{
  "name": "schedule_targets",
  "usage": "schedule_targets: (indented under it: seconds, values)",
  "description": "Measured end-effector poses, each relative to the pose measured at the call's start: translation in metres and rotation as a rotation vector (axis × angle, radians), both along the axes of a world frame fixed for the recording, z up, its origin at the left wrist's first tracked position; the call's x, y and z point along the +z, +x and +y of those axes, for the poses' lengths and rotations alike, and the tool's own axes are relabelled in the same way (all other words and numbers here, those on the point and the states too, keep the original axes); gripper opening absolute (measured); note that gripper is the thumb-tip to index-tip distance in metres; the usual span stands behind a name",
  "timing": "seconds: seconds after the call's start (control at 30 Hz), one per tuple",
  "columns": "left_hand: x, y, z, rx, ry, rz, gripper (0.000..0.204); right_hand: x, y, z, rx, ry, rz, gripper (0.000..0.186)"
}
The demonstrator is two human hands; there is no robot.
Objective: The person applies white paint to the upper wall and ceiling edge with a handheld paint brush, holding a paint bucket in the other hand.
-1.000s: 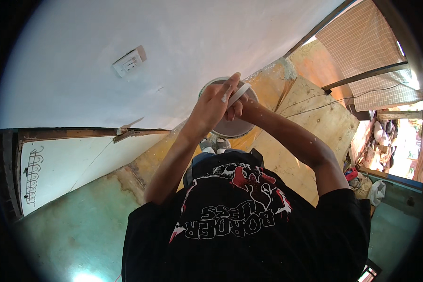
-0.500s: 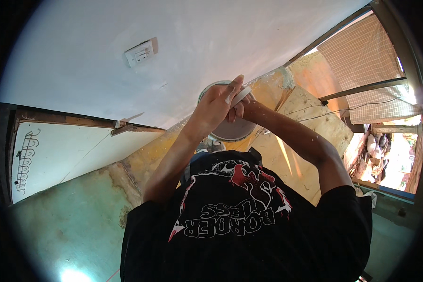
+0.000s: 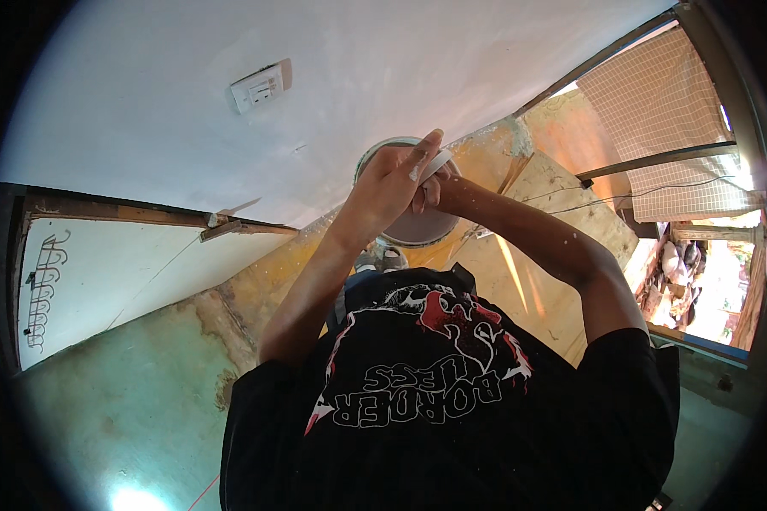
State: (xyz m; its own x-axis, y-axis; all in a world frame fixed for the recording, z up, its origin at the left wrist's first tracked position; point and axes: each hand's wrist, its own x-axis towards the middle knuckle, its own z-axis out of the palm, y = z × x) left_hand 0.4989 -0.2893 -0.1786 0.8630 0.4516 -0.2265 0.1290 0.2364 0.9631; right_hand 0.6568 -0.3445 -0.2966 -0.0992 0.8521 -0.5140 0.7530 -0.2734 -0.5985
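My left hand [image 3: 389,183] is closed, thumb stretched up and right, fingers curled round a pale, flat strip-like thing [image 3: 437,165]. White smears mark the thumb. From the other side my right hand [image 3: 445,191] meets it, crossing behind the left fingers, and its own fingers are mostly hidden. Both hands are over a round bucket [image 3: 365,157] with a greyish, smooth-looking content [image 3: 422,228]. White specks dot my right forearm [image 3: 528,226]. What else the hands hold between them cannot be made out.
A white wall [image 3: 170,128] with a socket plate [image 3: 260,88] rises just beyond the bucket. To the left is a white panel [image 3: 136,272] with a hook rack [image 3: 47,289]. Boards [image 3: 554,213] lie on the right, near a window frame with a checked cloth [image 3: 665,111]. My feet [image 3: 382,259] stand close below the bucket.
The hands stay together over the bucket with only a slight shift. The view has moved a little, so the bucket sits slightly higher and further left.
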Motion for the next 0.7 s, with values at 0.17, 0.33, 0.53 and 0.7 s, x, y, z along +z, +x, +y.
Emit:
schedule_targets:
  seconds: [0.17,0.33,0.53,0.7]
  values:
    - [0.001,-0.005,0.006,0.013,0.000,0.047,0.065,0.010,0.003,0.014,0.165,-0.101,-0.146,0.037]
    - [0.000,-0.008,0.011,0.010,-0.007,0.021,0.062,-0.011,0.005,0.015,0.176,0.240,-0.179,0.036]
    - [0.004,-0.011,0.022,0.005,0.003,-0.028,0.062,0.024,-0.013,0.035,0.183,0.020,-0.265,0.030]
    - [0.012,-0.013,0.030,-0.009,0.044,0.008,0.063,0.051,-0.019,0.032,0.038,0.111,-0.146,0.028]
